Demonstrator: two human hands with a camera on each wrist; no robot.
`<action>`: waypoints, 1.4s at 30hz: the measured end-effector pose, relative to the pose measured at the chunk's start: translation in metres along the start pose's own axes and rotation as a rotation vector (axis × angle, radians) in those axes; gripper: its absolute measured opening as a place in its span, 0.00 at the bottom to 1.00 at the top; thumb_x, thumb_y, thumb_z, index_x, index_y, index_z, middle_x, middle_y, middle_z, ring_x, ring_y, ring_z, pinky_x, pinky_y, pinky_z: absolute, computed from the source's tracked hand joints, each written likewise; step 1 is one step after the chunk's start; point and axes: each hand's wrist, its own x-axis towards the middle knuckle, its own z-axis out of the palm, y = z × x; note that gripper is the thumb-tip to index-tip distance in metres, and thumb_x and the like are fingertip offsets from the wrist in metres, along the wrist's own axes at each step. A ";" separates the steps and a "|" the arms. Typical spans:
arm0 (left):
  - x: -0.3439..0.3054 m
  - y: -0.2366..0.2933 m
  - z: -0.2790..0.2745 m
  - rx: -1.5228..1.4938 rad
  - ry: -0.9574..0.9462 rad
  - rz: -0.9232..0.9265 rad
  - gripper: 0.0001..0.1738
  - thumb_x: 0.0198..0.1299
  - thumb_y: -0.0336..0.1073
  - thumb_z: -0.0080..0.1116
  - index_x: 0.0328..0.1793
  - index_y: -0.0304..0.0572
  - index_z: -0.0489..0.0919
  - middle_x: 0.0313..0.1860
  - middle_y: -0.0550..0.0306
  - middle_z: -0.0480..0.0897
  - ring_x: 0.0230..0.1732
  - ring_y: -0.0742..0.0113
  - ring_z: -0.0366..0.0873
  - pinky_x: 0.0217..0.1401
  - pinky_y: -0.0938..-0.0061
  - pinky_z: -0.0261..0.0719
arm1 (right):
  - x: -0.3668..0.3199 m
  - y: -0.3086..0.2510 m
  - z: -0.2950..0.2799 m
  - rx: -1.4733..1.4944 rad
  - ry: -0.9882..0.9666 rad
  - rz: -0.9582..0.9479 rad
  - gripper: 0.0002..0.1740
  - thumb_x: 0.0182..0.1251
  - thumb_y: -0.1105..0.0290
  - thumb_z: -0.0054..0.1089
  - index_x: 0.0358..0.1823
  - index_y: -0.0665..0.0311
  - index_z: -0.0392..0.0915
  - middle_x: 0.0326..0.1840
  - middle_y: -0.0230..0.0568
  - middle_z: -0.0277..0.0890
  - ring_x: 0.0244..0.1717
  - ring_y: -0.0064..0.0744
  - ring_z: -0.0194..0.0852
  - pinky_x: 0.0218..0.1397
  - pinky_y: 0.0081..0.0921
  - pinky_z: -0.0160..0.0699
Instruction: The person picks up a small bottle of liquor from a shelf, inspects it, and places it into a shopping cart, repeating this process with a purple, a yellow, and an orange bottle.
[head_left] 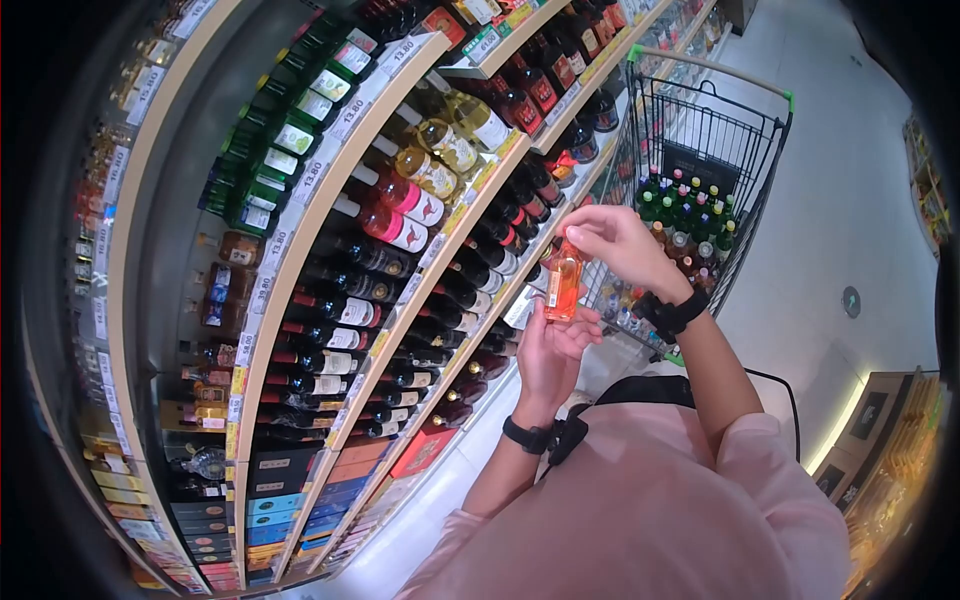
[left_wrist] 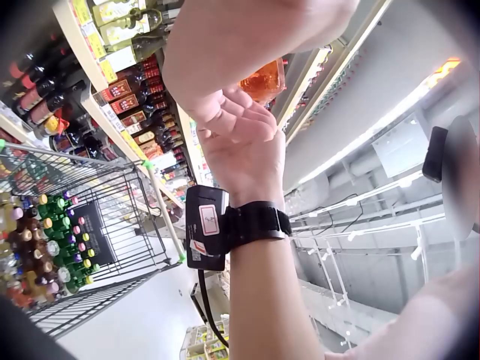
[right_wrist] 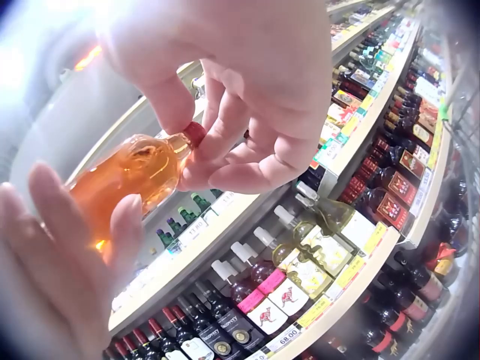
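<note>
A small clear glass bottle of orange drink (head_left: 565,285) with a red cap (right_wrist: 195,134) is held up in front of the shelves. My right hand (head_left: 622,243) pinches it at the cap and neck between thumb and fingers. Below, my left hand (head_left: 553,352) has its palm turned up and its fingers loosely spread at the bottle's base. From the right wrist view, fingertips (right_wrist: 126,225) of the left hand overlap the lower end of the tilted bottle. In the left wrist view, the right forearm (left_wrist: 240,52) hides part of the bottle.
Tiered shelves carry rows of wine bottles (head_left: 410,205), green bottles (head_left: 300,135) and stacked boxes (head_left: 275,510), with price tags (head_left: 312,178) along their edges. A wire shopping cart (head_left: 765,150) holding several bottles (head_left: 690,205) stands in the aisle just beyond my right hand.
</note>
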 end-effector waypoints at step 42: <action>-0.005 0.042 -0.036 0.151 0.116 0.049 0.28 0.66 0.26 0.59 0.70 0.30 0.66 0.50 0.54 0.79 0.41 0.73 0.80 0.41 0.78 0.82 | 0.017 0.014 0.035 0.006 0.036 0.073 0.13 0.71 0.67 0.62 0.47 0.70 0.78 0.36 0.32 0.80 0.36 0.17 0.77 0.44 0.19 0.77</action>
